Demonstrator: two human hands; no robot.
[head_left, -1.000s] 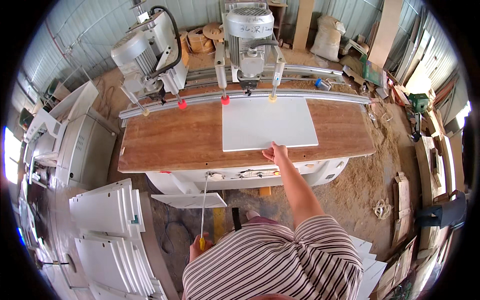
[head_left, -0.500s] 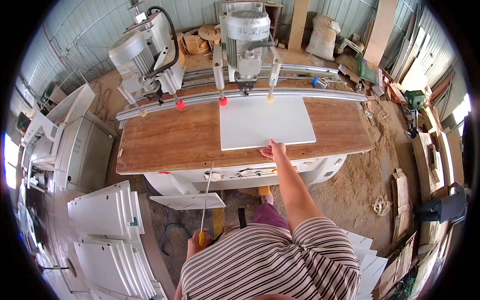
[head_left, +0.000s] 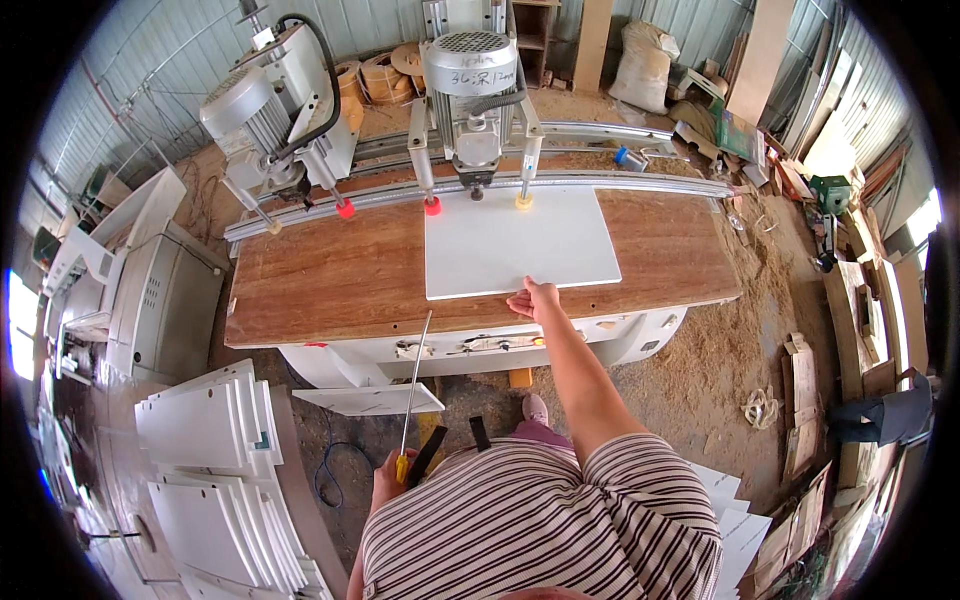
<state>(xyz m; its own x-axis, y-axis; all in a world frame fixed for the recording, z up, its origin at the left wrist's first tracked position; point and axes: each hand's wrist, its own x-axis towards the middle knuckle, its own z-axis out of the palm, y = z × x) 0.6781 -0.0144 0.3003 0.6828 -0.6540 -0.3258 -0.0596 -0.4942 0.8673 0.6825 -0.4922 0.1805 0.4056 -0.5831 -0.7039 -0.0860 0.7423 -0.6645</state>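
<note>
A white rectangular panel (head_left: 520,245) lies flat on the brown wooden table of a drilling machine. My right hand (head_left: 535,300) is at its near edge, thumb on top and curled fingers at the edge. Over the panel's far side stands a grey motor head with a drill chuck (head_left: 477,190), flanked by a red-tipped clamp rod (head_left: 432,206) and a yellow-tipped clamp rod (head_left: 524,202). Low at my left side, my left hand (head_left: 388,482) is closed round the yellow handle of a long screwdriver (head_left: 411,395), its shaft pointing up toward the table.
A second motor head (head_left: 245,105) stands left along the rail. Stacked white panels (head_left: 205,425) are at lower left; more panels (head_left: 738,535) are by my right side. One panel (head_left: 370,400) leans below the table. Sawdust and wood scraps cover the floor at right.
The motor head over the panel has come down, its chuck nearer the surface. My foot has drawn back from the orange block under the table. Both hands keep their holds.
</note>
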